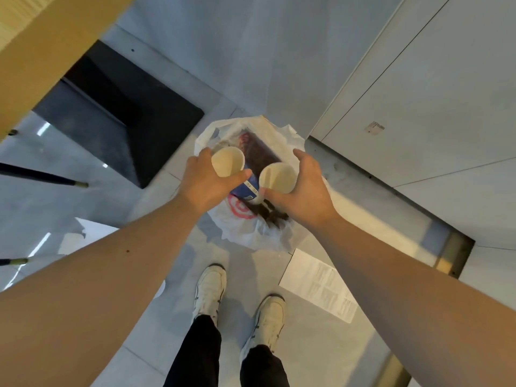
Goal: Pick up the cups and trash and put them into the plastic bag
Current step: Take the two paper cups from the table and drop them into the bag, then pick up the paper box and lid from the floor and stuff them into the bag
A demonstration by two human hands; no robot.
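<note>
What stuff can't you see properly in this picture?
Head view:
- White plastic bag: its contents are partly hidden behind both hands and the cream paper cups.
- White printed paper sheet: text too small to read.
- Small label on the grey wall panel: too small to read.

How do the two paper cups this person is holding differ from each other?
The left cup sits in the left hand, farther from the person; the right cup sits in the right hand, nearer. The left cup's mouth tips toward the right; the right cup's tips toward the left. Both look cream-coloured, empty, and are held above the open plastic bag.
</note>
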